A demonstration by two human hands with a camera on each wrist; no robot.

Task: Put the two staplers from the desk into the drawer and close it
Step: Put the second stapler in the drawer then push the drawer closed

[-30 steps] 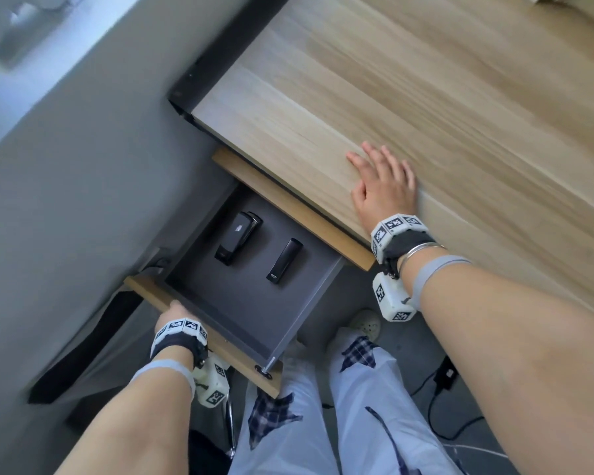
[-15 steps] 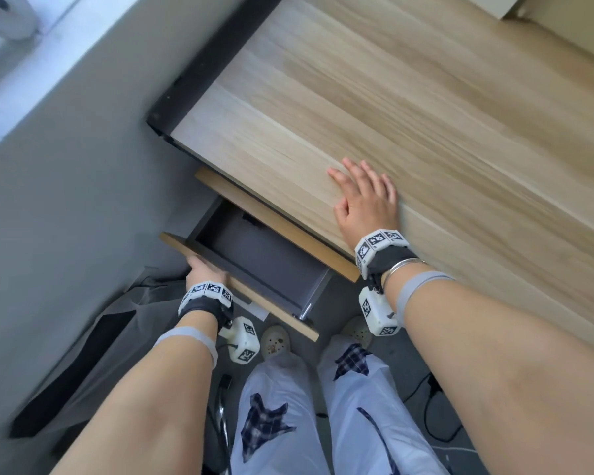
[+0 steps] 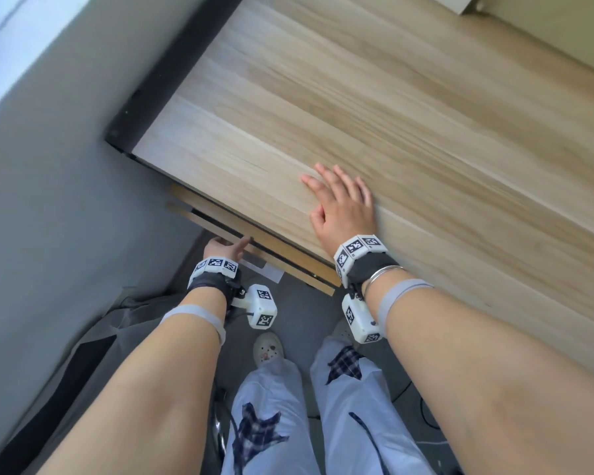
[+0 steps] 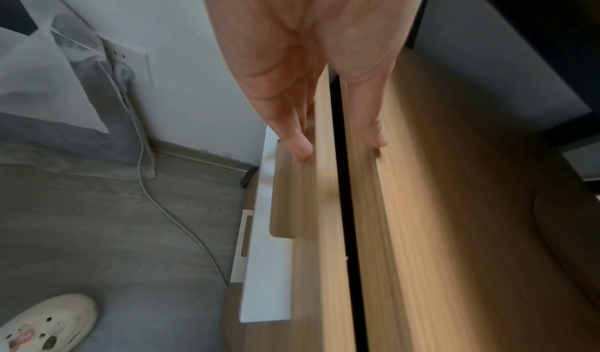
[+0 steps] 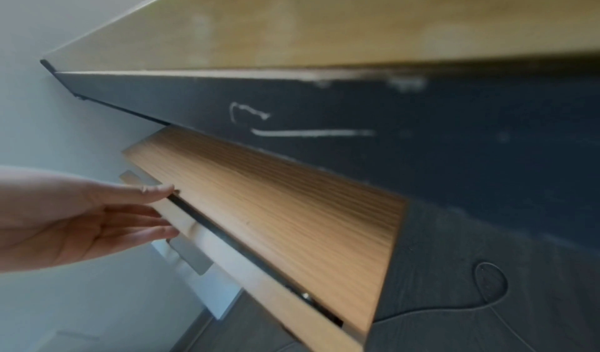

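Light wood-fronted drawer (image 3: 254, 250): I see only a thin dark slit left under the pale wooden desk (image 3: 391, 114). My left hand (image 3: 223, 248), fingers straight, presses its front. My right hand (image 3: 343, 207) lies flat on the desktop. Staplers hidden inside.

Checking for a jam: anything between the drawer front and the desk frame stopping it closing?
Nothing visible. The left hand presses the drawer front; only a thin dark gap remains, with nothing showing in it.
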